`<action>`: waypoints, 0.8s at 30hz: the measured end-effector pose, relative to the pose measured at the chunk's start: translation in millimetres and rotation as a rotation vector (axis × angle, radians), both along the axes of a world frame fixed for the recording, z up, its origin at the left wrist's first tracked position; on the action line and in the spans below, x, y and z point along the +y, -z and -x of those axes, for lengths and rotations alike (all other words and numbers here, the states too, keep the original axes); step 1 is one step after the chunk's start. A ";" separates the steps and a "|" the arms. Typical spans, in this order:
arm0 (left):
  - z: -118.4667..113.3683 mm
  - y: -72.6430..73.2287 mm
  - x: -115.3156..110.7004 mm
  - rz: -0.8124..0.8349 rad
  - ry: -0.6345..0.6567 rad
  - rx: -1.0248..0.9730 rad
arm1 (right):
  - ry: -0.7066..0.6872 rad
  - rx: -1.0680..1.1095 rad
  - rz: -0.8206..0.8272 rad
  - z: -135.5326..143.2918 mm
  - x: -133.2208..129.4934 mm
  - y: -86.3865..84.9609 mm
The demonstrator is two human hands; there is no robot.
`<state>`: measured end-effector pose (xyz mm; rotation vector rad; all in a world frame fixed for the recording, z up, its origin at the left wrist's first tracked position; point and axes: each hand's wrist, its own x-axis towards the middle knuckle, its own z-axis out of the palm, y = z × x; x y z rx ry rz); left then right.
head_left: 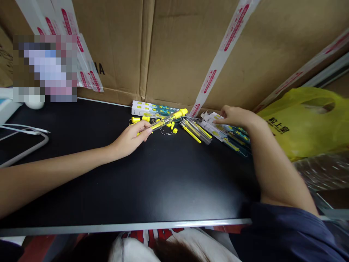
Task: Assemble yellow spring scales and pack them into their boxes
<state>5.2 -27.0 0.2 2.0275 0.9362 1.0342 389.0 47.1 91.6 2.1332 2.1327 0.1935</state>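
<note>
My left hand [136,136] is closed round a slim clear plastic tube [165,120] with a yellow rod inside and a yellow cap at its upper right end. The tube is tilted, held above small yellow caps and clips [172,125] and a bent wire hook [167,133]. To the right, my right hand [236,116] reaches into a pile of printed packaging boxes [215,127], its fingers closed at the white end of one. Some of those fingers are hidden. Between the hands lies a bundle of clear tubes and yellow rods [196,131].
Another printed box [149,108] lies at the back of the black table [152,185], against a large taped cardboard box [180,54]. A yellow plastic bag [305,123] stands at the right. White cables [29,129] lie at the left, near a blurred-out patch.
</note>
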 end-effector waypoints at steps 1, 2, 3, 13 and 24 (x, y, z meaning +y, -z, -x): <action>0.2 0.2 0.0 0.007 0.006 -0.001 | 0.019 -0.057 0.036 1.1 0.2 2.2; 0.3 0.3 0.0 0.013 0.010 -0.002 | 0.029 -0.094 0.048 3.3 0.5 4.5; 0.4 0.5 -0.2 0.019 0.012 -0.001 | 0.034 -0.122 0.047 5.9 0.9 6.6; 3.1 -8.0 -0.3 -0.009 0.017 0.025 | -0.098 -0.148 -0.078 45.9 -29.5 -13.4; 28.6 -17.1 -30.1 -0.099 0.058 0.187 | -0.761 -0.027 0.001 143.9 -117.0 46.0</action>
